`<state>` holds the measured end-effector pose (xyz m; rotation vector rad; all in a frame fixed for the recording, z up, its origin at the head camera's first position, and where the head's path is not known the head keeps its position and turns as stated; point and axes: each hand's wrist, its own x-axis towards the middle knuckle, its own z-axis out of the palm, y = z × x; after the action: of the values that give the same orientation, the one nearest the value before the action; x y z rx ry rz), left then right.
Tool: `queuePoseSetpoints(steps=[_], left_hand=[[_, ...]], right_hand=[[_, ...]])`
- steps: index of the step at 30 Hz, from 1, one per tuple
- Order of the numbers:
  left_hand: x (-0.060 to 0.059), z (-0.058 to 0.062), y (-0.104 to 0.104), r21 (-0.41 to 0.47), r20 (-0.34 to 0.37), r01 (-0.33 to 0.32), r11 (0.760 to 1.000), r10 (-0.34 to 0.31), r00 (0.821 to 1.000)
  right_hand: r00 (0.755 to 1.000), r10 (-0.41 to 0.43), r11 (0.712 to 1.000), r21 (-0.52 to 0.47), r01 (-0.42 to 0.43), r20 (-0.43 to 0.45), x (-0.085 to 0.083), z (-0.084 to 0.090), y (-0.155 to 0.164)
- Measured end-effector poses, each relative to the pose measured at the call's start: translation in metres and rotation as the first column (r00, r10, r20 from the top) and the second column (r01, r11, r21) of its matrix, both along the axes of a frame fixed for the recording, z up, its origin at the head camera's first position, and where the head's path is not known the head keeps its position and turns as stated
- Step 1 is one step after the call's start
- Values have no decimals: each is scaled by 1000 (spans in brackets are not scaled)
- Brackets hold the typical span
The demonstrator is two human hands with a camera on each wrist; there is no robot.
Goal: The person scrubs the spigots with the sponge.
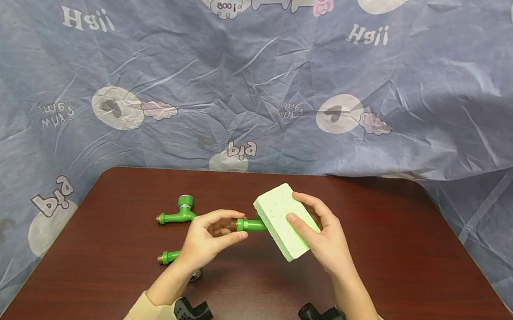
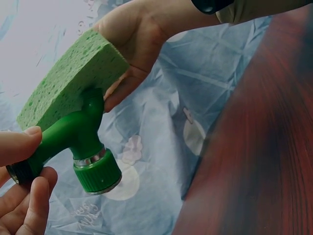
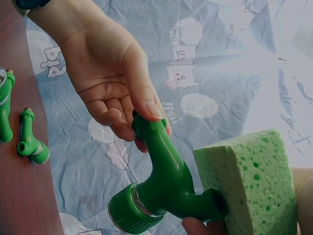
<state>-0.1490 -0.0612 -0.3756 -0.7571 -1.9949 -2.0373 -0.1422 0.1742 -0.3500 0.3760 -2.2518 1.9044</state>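
Nearest the head camera, two wrist cameras [image 1: 192, 312] on beige sleeves, above a dark red table [image 1: 414, 286]. Holding a green faucet [image 1: 250, 225] above the table, between both hands. Left hand [image 1: 208, 239] pinching the threaded end with curled fingers and thumb; long axis running left to right, away from that grip toward the sponge. Right hand [image 1: 328, 238] gripping a pale green sponge [image 1: 285, 219], thumb on top, fingers behind, pressing its lower face against the far end of the faucet, touching. Palm of the left hand turning upward, wrist bent. Lying on the table near the left hand, two more faucets [image 1: 178, 213], apart from each other.
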Motion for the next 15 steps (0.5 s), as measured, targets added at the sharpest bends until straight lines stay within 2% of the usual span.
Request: queuePoseSetpoints(steps=[8,15], left_hand=[[-10,-18,-1,35,-15,-36,999,37,999],[-12,-17,-3,78,-17,-80,994,81,997]], right_hand=[[1000,16,994,-110,-14,16,1,1,0],[1000,-3,987,-162,6,20,0,4,6]])
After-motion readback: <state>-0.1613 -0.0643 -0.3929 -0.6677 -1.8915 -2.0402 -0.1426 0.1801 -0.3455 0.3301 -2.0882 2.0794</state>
